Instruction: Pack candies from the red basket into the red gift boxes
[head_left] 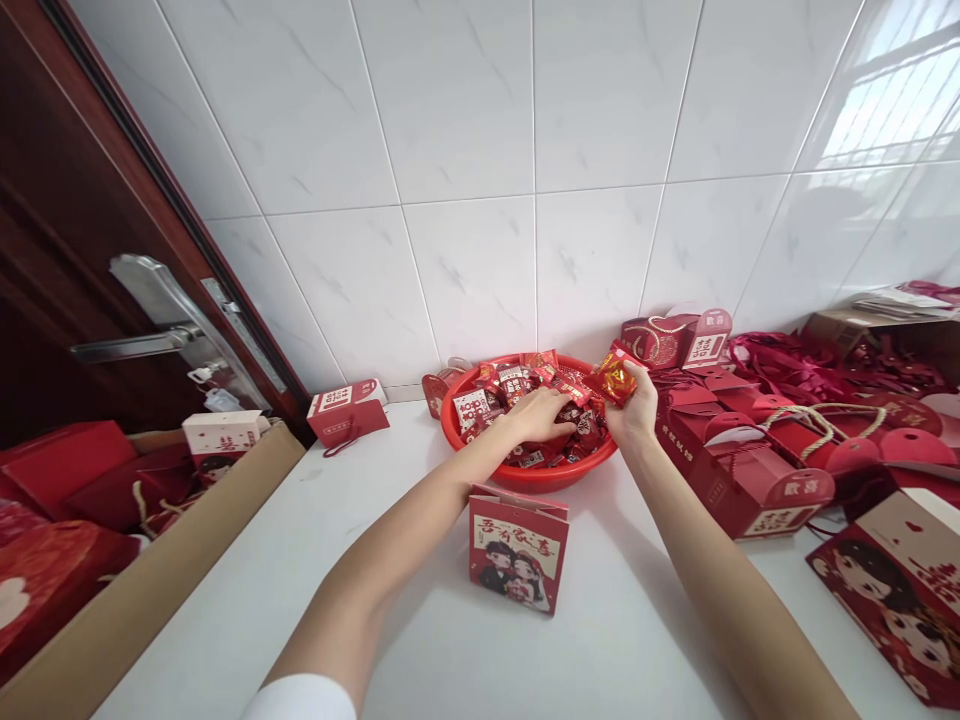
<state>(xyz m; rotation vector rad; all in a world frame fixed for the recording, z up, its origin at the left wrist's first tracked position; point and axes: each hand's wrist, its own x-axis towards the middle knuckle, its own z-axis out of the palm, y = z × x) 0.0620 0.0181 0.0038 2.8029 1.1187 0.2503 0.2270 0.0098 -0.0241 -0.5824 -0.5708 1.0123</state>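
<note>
A round red basket (531,480) full of red-wrapped candies (517,385) stands against the tiled wall. My left hand (541,414) reaches into it from the left, fingers spread over the candies. Above the basket's right rim, my right hand (634,400) is closed on shiny red and gold candy packets (616,374). In front of the basket, a small red gift box (517,552) with a cartoon couple on it stands upright, its top edges raised. My left forearm passes just behind and left of this box.
Many red gift boxes (739,450) with rope handles crowd the right side. One red box (348,412) sits at the back left. A cardboard carton (225,515) of boxes is at the far left, beside a dark door (97,200) with a metal handle.
</note>
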